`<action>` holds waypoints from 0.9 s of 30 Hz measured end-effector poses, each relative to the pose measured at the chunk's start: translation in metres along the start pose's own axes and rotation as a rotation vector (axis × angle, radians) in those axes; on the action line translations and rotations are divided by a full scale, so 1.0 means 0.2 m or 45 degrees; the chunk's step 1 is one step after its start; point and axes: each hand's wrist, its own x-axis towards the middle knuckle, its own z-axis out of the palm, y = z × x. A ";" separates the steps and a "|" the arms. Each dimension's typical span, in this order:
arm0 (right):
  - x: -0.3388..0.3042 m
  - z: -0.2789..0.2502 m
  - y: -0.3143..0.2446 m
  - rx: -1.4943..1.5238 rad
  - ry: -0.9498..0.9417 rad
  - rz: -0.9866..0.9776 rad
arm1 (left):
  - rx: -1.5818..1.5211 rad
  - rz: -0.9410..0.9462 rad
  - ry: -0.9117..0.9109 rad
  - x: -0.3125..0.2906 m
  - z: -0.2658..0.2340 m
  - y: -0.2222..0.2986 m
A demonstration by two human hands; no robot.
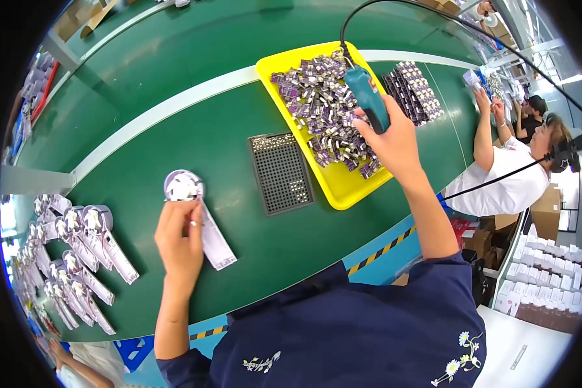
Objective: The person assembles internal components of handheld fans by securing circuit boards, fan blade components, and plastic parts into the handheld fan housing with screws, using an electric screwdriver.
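Note:
My right hand [394, 136] is wrapped round a teal electric screwdriver [367, 97], raised above the yellow tray [343, 191]. A black cord runs from the screwdriver's far end. Purple-and-white small parts [323, 103] are heaped in that tray. My left hand [180, 242] has its fingers drawn together at the round end of a pale lilac plastic housing [218, 246], which lies on the green bench with its long handle toward me. A white insert sits in the round end. Something small and shiny shows between my left fingers, too small to name.
A dark grid tray [281, 174] with small metal pieces lies left of the yellow tray. Several similar housings [87, 239] lie at the left. Rows of dark-and-white parts [412, 94] stand beyond the yellow tray. A person in white [517, 174] works at the right.

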 end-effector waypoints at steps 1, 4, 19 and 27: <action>0.01 0.04 0.00 -0.026 0.049 -0.021 | 0.025 0.034 0.033 -0.02 0.03 0.01; 0.04 0.12 -0.03 -0.182 0.075 -0.060 | 0.003 0.133 0.077 -0.06 0.08 -0.03; -0.13 0.14 -0.42 0.627 0.095 0.194 | -0.624 -0.339 0.079 -0.07 0.06 -0.13; -0.34 0.58 -0.85 0.438 -0.742 -0.139 | -0.773 -0.354 0.022 -0.05 0.03 -0.18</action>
